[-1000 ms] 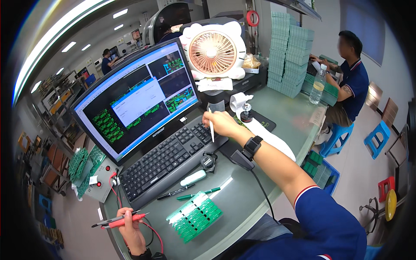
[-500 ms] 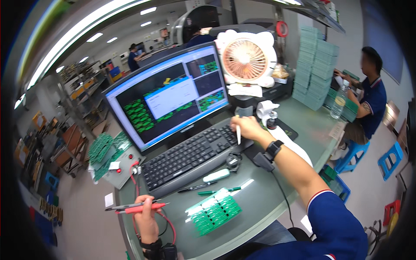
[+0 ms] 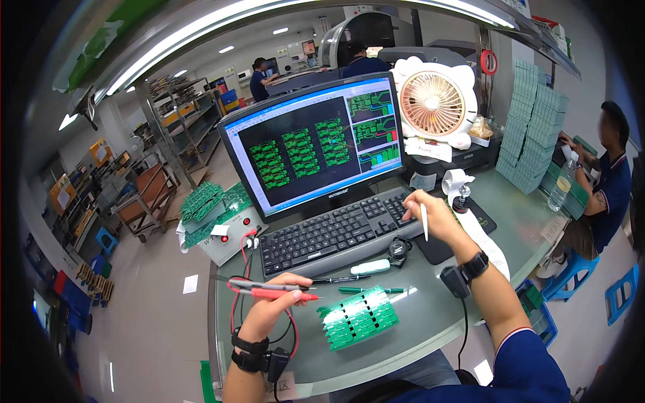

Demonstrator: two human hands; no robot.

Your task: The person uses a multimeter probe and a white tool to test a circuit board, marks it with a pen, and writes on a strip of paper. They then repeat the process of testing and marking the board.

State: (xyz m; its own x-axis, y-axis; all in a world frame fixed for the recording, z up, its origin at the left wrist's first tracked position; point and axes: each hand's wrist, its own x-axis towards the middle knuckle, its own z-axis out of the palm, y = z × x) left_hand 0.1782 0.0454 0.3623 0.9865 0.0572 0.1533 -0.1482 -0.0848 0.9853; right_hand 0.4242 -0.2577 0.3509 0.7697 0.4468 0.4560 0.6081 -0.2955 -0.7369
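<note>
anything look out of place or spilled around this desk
A white sheet, seemingly paper, lies on the floor left of the desk; it looks odd there, perhaps dropped. No spill shows, and the green circuit panel sits slightly askew on the desk, with no obvious damage.

Left and right both occupied!

Here's the left hand (image 3: pixel 272 310), holding two probes (image 3: pixel 274 294), one red, one grey, tips near the green circuit panel (image 3: pixel 359 319) on the desk (image 3: pixel 430 322). And the right hand (image 3: pixel 435 216)? At the right end of the keyboard (image 3: pixel 329 236), a white stick (image 3: pixel 424 227) in its grip! Behind, the monitor (image 3: pixel 228 144) glows with green board layouts (image 3: pixel 302 153), a white fan (image 3: pixel 433 102) alongside.
</note>
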